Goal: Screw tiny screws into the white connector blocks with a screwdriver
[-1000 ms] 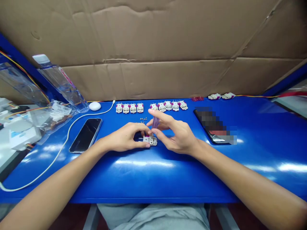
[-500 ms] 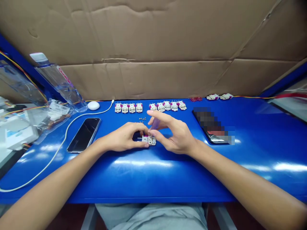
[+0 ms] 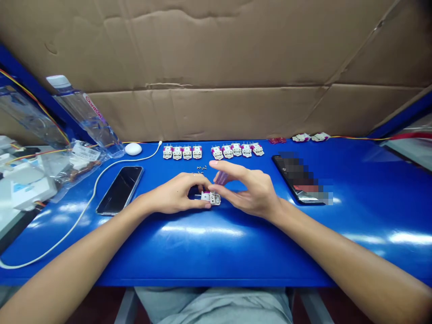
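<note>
My left hand [image 3: 175, 192] is closed on a small white and magenta plug [image 3: 215, 198], pinning it to the table with thumb and fingers. The plug lies with its metal prongs toward my left palm. Between the fingers and thumb of my right hand [image 3: 251, 191] is a small screwdriver with a see-through purple handle [image 3: 221, 177]. It leans over the plug; its tip is hidden by my fingers. Several small screws [image 3: 201, 168] lie just beyond my left hand.
Several similar plugs [image 3: 182, 152] stand in a row at the back, and two white parts [image 3: 310, 137] lie farther right. A phone [image 3: 120, 190] and white cable [image 3: 84, 213] are on the left, a dark phone [image 3: 299, 180] on the right. A bottle [image 3: 88, 116] leans at the back left.
The purple screwdriver handle has tilted farther to the right, and my right fingers have shifted around it. My left hand keeps its hold on the plug.
</note>
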Available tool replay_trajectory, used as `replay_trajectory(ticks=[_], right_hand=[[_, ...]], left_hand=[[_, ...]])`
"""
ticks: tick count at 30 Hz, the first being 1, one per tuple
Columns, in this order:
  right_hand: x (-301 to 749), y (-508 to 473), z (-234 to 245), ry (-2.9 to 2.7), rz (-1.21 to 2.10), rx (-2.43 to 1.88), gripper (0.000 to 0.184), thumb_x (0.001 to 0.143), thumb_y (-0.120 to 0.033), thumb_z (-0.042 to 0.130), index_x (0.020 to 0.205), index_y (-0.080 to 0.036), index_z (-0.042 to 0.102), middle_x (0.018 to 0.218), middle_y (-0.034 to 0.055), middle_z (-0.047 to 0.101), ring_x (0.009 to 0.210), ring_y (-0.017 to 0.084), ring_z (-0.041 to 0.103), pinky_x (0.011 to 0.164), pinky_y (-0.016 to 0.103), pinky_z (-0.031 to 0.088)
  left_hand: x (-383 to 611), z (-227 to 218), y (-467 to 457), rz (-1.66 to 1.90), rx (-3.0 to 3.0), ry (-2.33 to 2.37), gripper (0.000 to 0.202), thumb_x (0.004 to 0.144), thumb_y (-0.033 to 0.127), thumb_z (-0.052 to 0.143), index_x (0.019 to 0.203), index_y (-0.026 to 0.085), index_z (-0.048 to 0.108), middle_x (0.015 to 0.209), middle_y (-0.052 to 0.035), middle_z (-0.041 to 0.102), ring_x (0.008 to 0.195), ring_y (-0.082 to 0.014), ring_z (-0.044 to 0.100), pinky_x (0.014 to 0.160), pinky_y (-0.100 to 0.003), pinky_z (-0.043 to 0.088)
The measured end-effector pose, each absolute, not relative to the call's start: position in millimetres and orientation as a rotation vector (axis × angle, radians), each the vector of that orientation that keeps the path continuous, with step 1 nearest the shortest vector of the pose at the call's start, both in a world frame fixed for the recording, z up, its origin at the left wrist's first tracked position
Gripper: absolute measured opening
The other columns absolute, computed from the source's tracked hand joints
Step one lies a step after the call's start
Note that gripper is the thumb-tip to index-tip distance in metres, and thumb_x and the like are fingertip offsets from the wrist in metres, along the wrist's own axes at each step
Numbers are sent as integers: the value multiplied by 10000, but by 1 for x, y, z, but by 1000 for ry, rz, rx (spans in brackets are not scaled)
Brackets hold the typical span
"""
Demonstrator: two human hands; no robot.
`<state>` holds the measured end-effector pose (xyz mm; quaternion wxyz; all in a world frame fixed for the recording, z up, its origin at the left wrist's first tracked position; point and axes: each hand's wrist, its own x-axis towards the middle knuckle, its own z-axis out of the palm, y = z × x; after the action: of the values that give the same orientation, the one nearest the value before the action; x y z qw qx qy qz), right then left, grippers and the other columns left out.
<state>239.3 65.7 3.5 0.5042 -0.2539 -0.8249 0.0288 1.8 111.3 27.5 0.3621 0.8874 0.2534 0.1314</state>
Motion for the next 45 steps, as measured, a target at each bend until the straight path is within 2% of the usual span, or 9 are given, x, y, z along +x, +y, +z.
replay_trajectory(ticks=[5,9,18,22,27,33,37,42,45], right_hand=[[240,66,4,-2025,138,-623,610,1101,-211,604,1683,-290,438,1358,66,804,964,178,849,924,327,729],[240,66,4,-1970,21,-620,523,1068,-260,711,1571,-294,572,1079,22,853,828,172,831,813,294,729],[239,66,5,-1975,6,-645,540,1061,-234,702,1577,-301,559,1142,27,850,780,152,810,753,268,715],[238,65,5,-2029,132,-650,585,1109,-214,571,1674,-277,434,1350,80,800,918,165,833,857,304,727],[238,66,5,-1957,-38,-620,536,1050,-268,747,1558,-299,578,1013,3,838,768,153,806,750,252,702],[240,66,5,-2026,41,-706,537,1134,-279,538,1664,-265,453,1216,60,835,935,182,845,819,292,715],[241,66,6,-1990,-64,-698,516,1089,-293,677,1591,-305,559,1119,13,863,848,163,847,799,246,706],[241,65,7,-2039,87,-670,599,1122,-223,580,1693,-318,424,1326,33,825,936,158,854,856,258,708],[241,65,7,-1971,-15,-645,579,1063,-238,722,1606,-332,545,1128,-8,868,827,147,844,796,224,699]], left_hand=[[1,25,112,332,2295,642,282,976,432,808,1098,184,753,1129,-51,795,1009,-225,716,882,-315,508],[1,24,112,359,2300,662,304,964,448,818,1090,179,753,1082,-51,791,971,-227,716,860,-314,512],[1,29,111,310,2286,666,288,981,439,797,1122,190,763,1121,-57,796,1006,-231,715,881,-320,520],[1,26,111,323,2286,660,297,972,452,805,1104,191,752,1085,-50,791,976,-225,709,870,-317,516],[1,23,112,346,2294,673,333,974,483,797,1108,183,743,1083,-55,790,969,-229,711,854,-320,512],[1,25,112,314,2272,674,308,974,449,810,1132,192,753,1122,-55,788,992,-219,704,880,-313,517],[1,25,112,323,2291,684,317,970,462,810,1130,194,756,1086,-51,788,965,-221,701,855,-318,517],[1,24,112,332,2289,660,302,971,445,810,1136,198,756,1104,-54,794,986,-229,713,872,-317,519],[0,24,112,334,2292,663,298,977,447,801,1134,198,758,1120,-57,797,998,-235,717,869,-319,516]])
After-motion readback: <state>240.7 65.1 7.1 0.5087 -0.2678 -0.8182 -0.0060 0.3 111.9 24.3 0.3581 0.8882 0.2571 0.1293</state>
